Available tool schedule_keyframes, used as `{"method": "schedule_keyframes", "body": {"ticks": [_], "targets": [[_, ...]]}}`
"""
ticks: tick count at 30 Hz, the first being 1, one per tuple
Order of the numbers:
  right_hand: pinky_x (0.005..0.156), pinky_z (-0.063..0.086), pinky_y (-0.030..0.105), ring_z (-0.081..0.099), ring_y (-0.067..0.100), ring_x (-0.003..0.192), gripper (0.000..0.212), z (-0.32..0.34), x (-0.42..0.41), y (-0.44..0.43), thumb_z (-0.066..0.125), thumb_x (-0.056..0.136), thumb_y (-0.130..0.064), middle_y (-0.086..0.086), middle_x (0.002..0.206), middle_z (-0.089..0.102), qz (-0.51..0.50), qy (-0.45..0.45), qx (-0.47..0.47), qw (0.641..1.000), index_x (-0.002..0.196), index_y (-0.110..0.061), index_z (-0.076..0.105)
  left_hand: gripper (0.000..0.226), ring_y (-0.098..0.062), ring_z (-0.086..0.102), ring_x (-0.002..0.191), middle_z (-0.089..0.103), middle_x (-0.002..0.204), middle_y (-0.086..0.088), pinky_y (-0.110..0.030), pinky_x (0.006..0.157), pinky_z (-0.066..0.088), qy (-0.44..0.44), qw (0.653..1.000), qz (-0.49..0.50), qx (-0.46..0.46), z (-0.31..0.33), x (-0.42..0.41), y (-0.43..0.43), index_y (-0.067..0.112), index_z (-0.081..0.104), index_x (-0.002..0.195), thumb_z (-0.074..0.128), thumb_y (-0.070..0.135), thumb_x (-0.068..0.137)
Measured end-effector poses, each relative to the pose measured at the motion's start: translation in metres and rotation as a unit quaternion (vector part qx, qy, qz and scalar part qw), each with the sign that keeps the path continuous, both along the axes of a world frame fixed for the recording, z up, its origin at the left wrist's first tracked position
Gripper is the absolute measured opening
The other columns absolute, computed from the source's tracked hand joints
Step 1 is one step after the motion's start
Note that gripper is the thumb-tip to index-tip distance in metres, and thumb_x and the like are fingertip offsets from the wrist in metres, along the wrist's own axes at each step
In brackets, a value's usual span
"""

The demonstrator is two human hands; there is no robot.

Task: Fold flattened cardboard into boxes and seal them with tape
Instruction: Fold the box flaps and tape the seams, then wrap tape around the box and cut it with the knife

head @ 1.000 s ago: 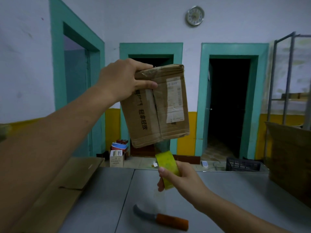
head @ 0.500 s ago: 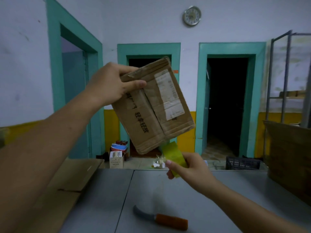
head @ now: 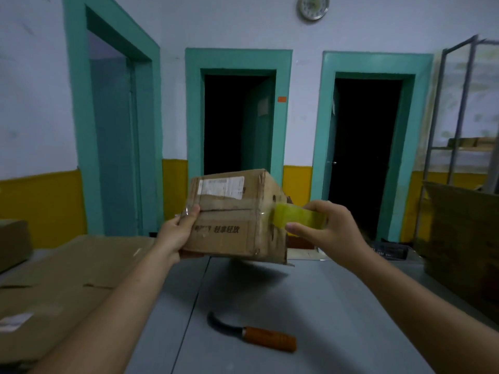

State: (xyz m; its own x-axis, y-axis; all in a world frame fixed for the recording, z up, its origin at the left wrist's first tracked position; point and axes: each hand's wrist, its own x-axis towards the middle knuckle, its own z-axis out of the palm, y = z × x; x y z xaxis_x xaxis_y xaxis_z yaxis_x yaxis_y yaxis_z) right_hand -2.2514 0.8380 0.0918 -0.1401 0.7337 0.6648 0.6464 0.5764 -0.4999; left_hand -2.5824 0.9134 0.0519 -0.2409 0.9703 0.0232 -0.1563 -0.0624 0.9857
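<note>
A small folded brown cardboard box point(head: 232, 225) with a white label and printed characters hangs just above the grey table point(head: 324, 306). My left hand point(head: 178, 233) grips its left end, thumb on the front face beside the flap seam. My right hand point(head: 326, 228) holds a yellow tape roll point(head: 294, 218) against the box's right end. A strip of clear tape seems to run along the seam, though it is faint.
A knife point(head: 256, 333) with an orange handle lies on the table near me. Flattened cardboard sheets point(head: 62, 282) cover the left side; a cardboard stack point(head: 464, 238) stands at the right. Three teal doorways and a metal rack lie beyond.
My left hand brought the box down from head height to just above the table and turned it level. My right hand rose with the tape roll to the box's right end.
</note>
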Motion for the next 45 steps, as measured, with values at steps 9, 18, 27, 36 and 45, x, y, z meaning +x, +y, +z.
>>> {"method": "schedule_keyframes", "body": {"ticks": [9,18,27,36,45], "targets": [[0.082,0.047,0.023,0.050,-0.001,0.109,0.049,0.027,-0.016,0.023,0.083,0.080,-0.049,-0.009,0.118,0.051,0.001,0.085,0.131,0.988,0.120,-0.035,0.058,0.077,-0.045,0.070,0.109,0.074,0.119,-0.017,-0.069,0.080,0.060,-0.108,0.991,-0.063,-0.041,-0.034,0.025,0.012,0.021,0.065,0.128,0.074,0.075,0.073],[0.084,0.042,0.015,0.052,0.008,0.106,0.048,0.092,-0.065,0.048,0.084,0.084,-0.042,-0.009,0.110,0.052,0.041,0.067,0.151,0.985,0.126,-0.026,0.067,0.043,-0.037,0.066,0.126,0.068,0.136,-0.018,-0.054,0.105,0.053,-0.095,0.944,-0.308,-0.067,-0.070,0.035,-0.008,0.013,0.057,0.142,0.059,0.034,0.104],[0.078,0.038,-0.003,0.057,-0.003,0.110,0.043,0.063,-0.065,0.072,0.083,0.087,-0.034,-0.010,0.121,0.067,0.091,0.043,0.060,0.993,0.127,-0.025,0.071,0.036,-0.007,0.053,0.057,0.069,0.079,0.003,-0.022,0.053,0.043,0.338,0.860,-0.330,-0.193,-0.058,0.013,-0.021,0.017,0.070,0.106,0.060,0.051,0.101],[0.106,0.041,0.035,0.048,0.016,0.130,0.045,0.050,-0.087,0.090,0.068,0.095,-0.050,-0.005,0.135,0.059,0.098,0.025,0.048,0.994,0.137,-0.037,0.060,0.045,-0.013,0.062,0.111,0.062,0.123,0.004,-0.034,0.091,0.052,0.329,0.871,-0.030,0.363,0.013,-0.010,-0.010,0.036,0.069,0.111,0.072,0.070,0.082],[0.108,0.046,0.037,0.046,0.012,0.134,0.074,0.046,-0.082,0.099,0.078,0.084,-0.056,-0.009,0.149,0.046,0.137,-0.025,-0.014,0.990,0.148,-0.046,0.041,0.088,-0.008,0.051,0.107,0.058,0.111,0.016,-0.029,0.077,0.051,0.482,0.803,0.044,0.348,0.003,0.046,0.016,0.031,0.066,0.123,0.084,0.081,0.053]]}}
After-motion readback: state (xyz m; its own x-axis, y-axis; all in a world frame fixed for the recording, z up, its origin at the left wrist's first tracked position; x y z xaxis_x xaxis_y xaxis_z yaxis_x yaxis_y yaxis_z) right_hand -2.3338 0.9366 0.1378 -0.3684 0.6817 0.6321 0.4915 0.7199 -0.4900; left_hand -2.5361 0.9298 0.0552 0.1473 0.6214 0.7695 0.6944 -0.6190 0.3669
